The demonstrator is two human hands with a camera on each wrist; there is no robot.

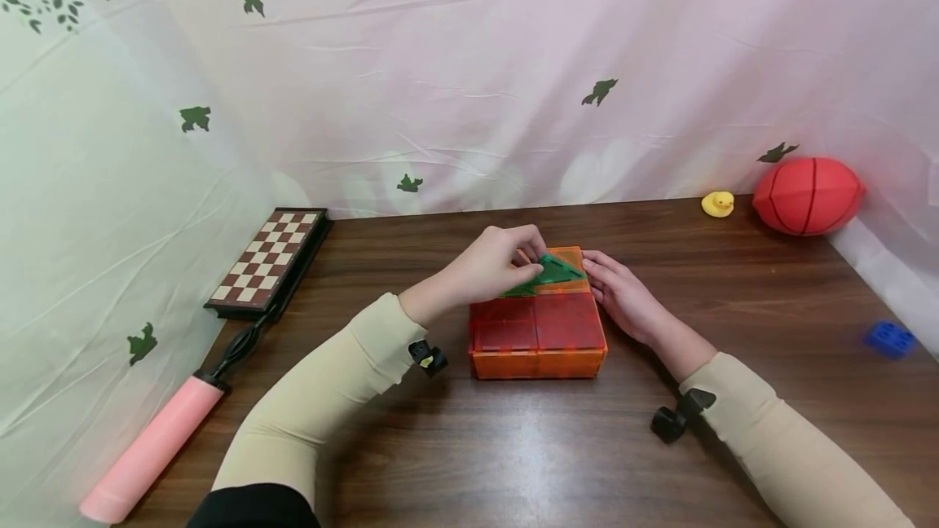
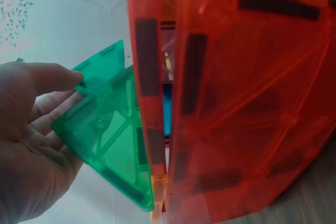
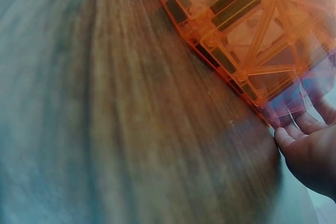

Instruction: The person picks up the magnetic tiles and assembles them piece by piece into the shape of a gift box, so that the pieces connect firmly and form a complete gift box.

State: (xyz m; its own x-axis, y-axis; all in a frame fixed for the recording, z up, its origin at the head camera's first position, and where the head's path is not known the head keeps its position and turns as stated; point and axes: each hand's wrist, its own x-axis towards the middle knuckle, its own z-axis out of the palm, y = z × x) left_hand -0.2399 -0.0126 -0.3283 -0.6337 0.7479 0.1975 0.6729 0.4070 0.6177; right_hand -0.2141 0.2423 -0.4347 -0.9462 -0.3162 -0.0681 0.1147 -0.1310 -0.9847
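A box built of translucent magnetic tiles (image 1: 539, 336) stands mid-table, its top showing red squares in front and orange ones behind. Between thumb and fingers my left hand (image 1: 499, 261) pinches a green magnetic tile (image 1: 559, 269) with a pointed corner, above the box's rear part. In the left wrist view the green piece (image 2: 107, 135) looks like two overlapping tiles and meets the edge of a red tile (image 2: 148, 77). My right hand (image 1: 623, 292) rests its fairly straight fingers on the box's right rear side. Purple tiles (image 3: 294, 100) show by those fingers in the right wrist view.
A chessboard (image 1: 267, 257) and a pink-barrelled hand pump (image 1: 157, 446) lie on the left. At the back right are a yellow rubber duck (image 1: 717, 204) and a red ball (image 1: 808, 195). A blue toy brick (image 1: 891, 339) sits near the right edge.
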